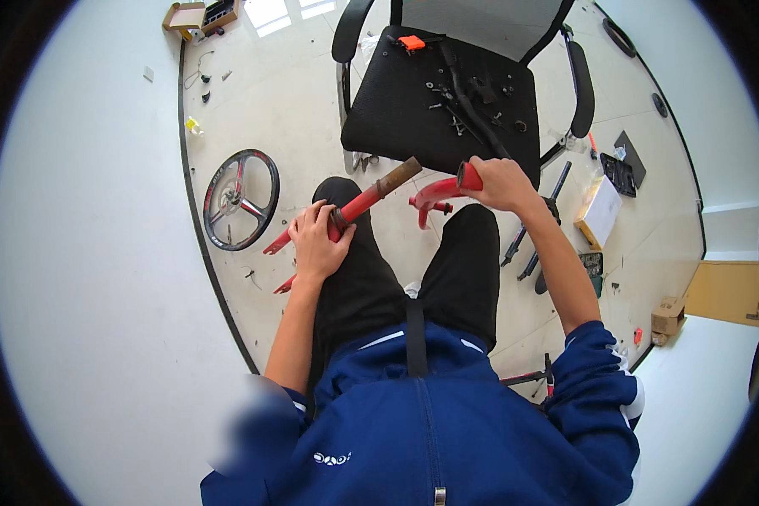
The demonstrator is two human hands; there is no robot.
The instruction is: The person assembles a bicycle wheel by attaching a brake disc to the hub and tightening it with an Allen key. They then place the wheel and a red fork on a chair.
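My left hand [319, 244] is closed round the crown of a red bicycle fork [361, 202], over my left knee. The fork's bare, rusty steerer end points up and right, and its two red legs stick out to the left behind the hand. My right hand [499, 184] grips a red bicycle frame [434, 194] by its thick tube end, above my right knee. The open mouth of that tube faces the fork's steerer, with a gap between them. Most of the frame's lower part is hidden behind my hand and leg.
Ahead stands a black office chair [396, 110] with loose bolts, a dark tube [464, 93] and an orange item [411, 42] on its seat. A spoked wheel [241, 201] lies left. On the right are a black fork [551, 202], a white box [599, 211] and a tool case [620, 175].
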